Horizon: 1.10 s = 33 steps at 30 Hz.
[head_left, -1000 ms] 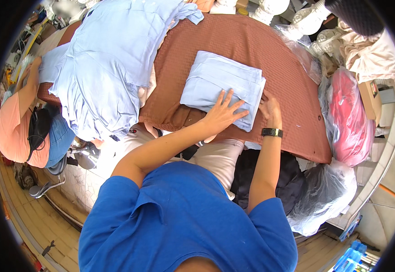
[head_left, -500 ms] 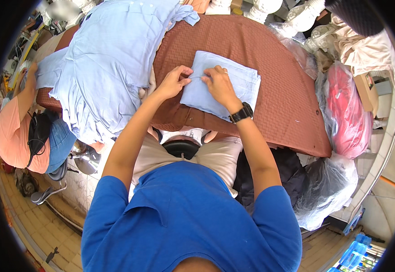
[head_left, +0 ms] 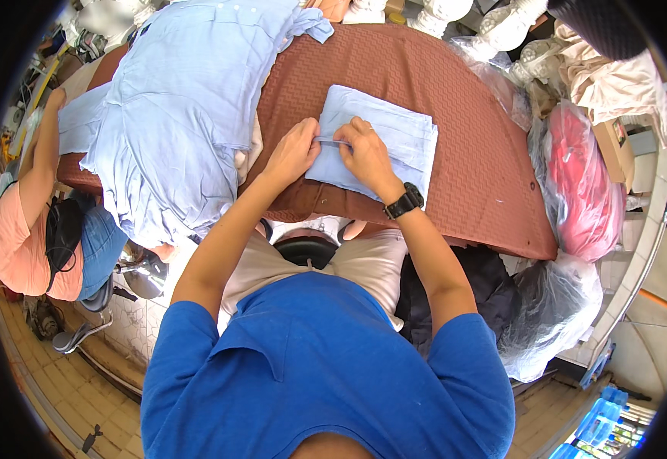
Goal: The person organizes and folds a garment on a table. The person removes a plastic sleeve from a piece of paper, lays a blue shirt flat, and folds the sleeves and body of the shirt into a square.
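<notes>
A folded light-blue cloth (head_left: 394, 134) lies flat on the brown-covered table (head_left: 471, 138) in front of me. Over its left part, a narrow blue strip (head_left: 329, 140) is stretched between my two hands; whether it is loose or part of the cloth I cannot tell. My left hand (head_left: 293, 150), at the cloth's left edge, pinches one end of the strip. Its other end is between the bent fingers of my right hand (head_left: 366, 158), which is above the cloth. On my right wrist is a black watch (head_left: 404, 201).
A large heap of light-blue garments (head_left: 172, 107) covers the table's left side. A person in a peach top (head_left: 16, 229) works at the far left. Clear plastic bags, one with red contents (head_left: 582, 183), stand along the right edge. White carved balusters (head_left: 444, 14) line the back.
My left hand has turned so its back faces up more and its fingers curl in at the strip. My right hand has shifted slightly toward me and left, with its fingers more closed.
</notes>
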### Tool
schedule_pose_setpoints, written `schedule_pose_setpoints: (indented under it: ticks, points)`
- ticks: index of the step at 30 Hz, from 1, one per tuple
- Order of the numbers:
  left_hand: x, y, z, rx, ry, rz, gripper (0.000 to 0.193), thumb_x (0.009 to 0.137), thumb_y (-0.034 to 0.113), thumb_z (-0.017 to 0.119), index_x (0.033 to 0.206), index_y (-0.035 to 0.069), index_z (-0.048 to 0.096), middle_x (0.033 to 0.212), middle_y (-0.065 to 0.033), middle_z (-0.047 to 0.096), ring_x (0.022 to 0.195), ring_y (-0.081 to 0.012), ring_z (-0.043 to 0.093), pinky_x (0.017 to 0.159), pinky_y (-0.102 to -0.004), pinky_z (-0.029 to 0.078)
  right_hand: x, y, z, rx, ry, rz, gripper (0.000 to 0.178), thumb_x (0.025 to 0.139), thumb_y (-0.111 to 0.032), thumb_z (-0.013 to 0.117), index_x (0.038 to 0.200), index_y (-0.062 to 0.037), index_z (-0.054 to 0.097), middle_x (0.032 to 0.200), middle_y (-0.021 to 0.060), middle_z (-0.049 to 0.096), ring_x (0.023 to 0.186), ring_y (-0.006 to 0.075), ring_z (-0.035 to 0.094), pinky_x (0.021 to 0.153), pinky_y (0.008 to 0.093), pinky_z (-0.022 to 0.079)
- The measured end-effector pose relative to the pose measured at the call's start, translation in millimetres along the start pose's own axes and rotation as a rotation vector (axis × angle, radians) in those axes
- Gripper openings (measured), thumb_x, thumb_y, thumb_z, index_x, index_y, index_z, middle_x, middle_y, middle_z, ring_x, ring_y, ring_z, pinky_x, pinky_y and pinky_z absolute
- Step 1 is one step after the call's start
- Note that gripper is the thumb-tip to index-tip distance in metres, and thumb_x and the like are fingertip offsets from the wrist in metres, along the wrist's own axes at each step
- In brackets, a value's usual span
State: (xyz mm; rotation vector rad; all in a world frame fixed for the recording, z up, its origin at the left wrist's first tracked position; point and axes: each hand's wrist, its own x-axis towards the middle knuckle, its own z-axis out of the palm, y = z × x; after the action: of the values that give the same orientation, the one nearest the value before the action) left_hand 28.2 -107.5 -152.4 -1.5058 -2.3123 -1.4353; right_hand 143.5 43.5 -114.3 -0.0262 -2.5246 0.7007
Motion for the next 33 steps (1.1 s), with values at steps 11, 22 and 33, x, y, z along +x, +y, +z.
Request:
schedule_pose_setpoints:
  ticks: [11,22,33]
  points:
    - [-14,-4,11,-0.031,0.175,0.009,0.025,0.077,-0.012,0.054,0.099,-0.001,0.055,0.096,-0.0142,0.054,0.082,-0.0299,0.059,0.071,-0.0348,0.049,-38,6,-18,0.141,0.077,0.11,0.007,0.083,-0.01,0.07,0.089,-0.0062,0.071,0.093,0.0098,0.059,0.088,0.0294,0.055,0.08,0.041,0.043]
    - [-10,-21,3,-0.366,0.105,-0.423,0.022,0.09,0.004,0.051,0.11,-0.002,0.057,0.094,-0.0119,0.063,0.079,-0.0202,0.064,0.071,-0.0301,0.051,-68,102,-80,-0.033,0.335,0.86,0.03,0.084,-0.028,0.074,0.087,0.0007,0.069,0.081,0.0169,0.07,0.079,0.0316,0.068,0.072,0.0427,0.052]
    - [23,-22,15,0.115,-0.188,-0.464,0.044,0.093,0.03,0.063,0.122,-0.002,0.056,0.097,-0.0219,0.069,0.09,-0.0321,0.067,0.085,-0.039,0.05,-69,117,-81,-0.001,0.225,0.952,0.037,0.079,-0.033,0.079,0.087,0.0026,0.071,0.075,0.0104,0.07,0.071,0.0189,0.067,0.066,0.0335,0.052]
